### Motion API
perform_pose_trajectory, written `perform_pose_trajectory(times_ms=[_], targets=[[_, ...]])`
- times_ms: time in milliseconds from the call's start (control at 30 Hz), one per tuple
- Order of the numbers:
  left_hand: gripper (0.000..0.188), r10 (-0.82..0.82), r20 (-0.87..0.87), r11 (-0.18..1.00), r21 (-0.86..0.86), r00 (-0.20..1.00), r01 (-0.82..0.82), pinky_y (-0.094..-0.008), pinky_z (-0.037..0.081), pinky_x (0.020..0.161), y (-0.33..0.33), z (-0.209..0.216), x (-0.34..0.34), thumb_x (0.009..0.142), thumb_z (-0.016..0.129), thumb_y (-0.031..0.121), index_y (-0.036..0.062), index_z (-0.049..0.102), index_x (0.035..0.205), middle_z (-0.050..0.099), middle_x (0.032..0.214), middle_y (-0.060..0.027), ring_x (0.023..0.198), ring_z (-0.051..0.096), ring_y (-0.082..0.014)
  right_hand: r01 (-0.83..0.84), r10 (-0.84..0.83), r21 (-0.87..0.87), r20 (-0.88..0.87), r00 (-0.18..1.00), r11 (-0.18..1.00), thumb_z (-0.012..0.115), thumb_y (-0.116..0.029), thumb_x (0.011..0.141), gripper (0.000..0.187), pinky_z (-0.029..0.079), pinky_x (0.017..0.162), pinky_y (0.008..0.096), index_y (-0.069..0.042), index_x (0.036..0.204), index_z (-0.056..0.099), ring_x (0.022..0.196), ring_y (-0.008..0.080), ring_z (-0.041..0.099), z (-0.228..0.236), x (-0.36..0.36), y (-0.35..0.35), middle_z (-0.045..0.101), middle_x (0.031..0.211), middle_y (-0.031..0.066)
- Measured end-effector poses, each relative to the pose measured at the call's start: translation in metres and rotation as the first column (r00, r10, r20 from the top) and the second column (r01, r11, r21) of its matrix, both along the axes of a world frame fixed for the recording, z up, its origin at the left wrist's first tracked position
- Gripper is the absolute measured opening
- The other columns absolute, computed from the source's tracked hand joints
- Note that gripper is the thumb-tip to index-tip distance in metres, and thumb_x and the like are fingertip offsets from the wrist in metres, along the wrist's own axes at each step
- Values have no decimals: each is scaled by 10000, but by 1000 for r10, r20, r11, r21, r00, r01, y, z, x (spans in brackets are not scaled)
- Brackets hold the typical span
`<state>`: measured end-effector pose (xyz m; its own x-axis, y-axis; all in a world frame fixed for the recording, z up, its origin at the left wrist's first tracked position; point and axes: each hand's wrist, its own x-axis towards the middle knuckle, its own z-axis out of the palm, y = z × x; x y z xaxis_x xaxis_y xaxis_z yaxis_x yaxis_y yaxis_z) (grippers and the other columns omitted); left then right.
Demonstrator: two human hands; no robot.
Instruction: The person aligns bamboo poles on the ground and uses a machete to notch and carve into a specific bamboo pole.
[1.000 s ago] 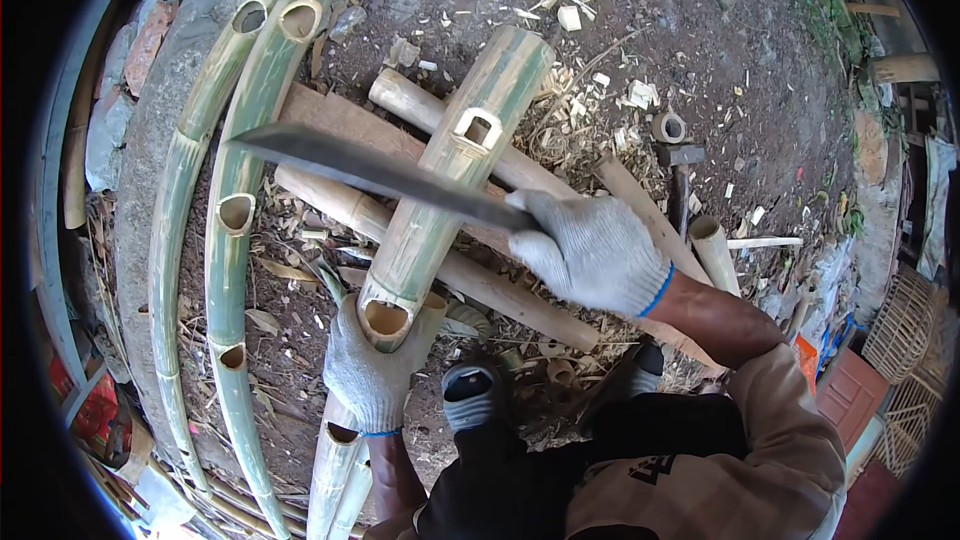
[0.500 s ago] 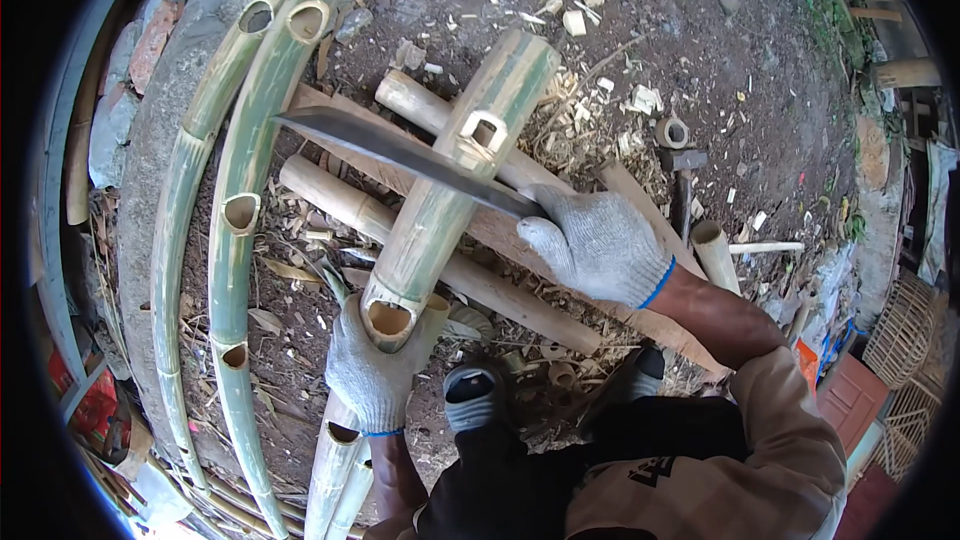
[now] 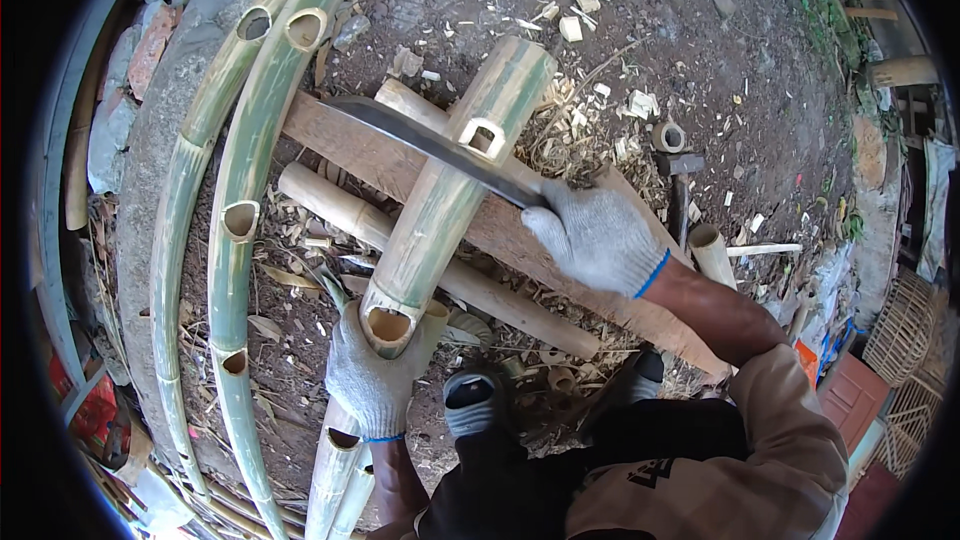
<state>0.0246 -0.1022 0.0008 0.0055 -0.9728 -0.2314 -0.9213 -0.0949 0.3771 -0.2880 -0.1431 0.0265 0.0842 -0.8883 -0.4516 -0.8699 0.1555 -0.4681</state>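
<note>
A thick green bamboo pole (image 3: 437, 205) slants away from me, with a square hole near its far end and another opening by my left hand. My gloved left hand (image 3: 372, 372) is closed around the pole just below that near opening. In my gloved right hand (image 3: 598, 240) is the handle of a machete, its handle hidden by the fingers. The long dark machete blade (image 3: 425, 143) points left and lies across the pole, just on the near side of the square hole. Under the pole are a wooden plank (image 3: 510, 239) and a pale bamboo piece (image 3: 500, 307).
Two long bamboo poles with cut openings (image 3: 235, 270) run along the left. Wood chips (image 3: 640, 103) litter the soil. A hammer (image 3: 681, 164) lies beyond my right hand, near a short bamboo tube (image 3: 711, 252). Woven baskets (image 3: 899, 320) stand at the far right.
The machete's tip has moved slightly right and its blade has turned a little. My right hand has shifted slightly to the right. The left hand keeps its hold on the pole.
</note>
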Motion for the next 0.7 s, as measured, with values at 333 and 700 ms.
perform_pose_trajectory(times_ms=[333,700], targets=[[807,0,-6,1000,10,1000,0,-491,598,888,0,1,1,748,943,429,22,648,1380,751,1173,-215,1054,755,-410,-51,68,-125,142,988,991,565,-531,1075,553,591,635,543,-6,1226,649,698,417,746,23,7,10,702,719,218],[863,18,34,1000,-15,999,-17,-515,582,828,-1,5,-1,691,942,559,46,659,1325,743,1098,-204,968,743,-415,-63,80,-224,65,995,972,518,-565,1082,561,605,663,528,-71,1319,641,757,440,750,15,3,6,733,833,231]])
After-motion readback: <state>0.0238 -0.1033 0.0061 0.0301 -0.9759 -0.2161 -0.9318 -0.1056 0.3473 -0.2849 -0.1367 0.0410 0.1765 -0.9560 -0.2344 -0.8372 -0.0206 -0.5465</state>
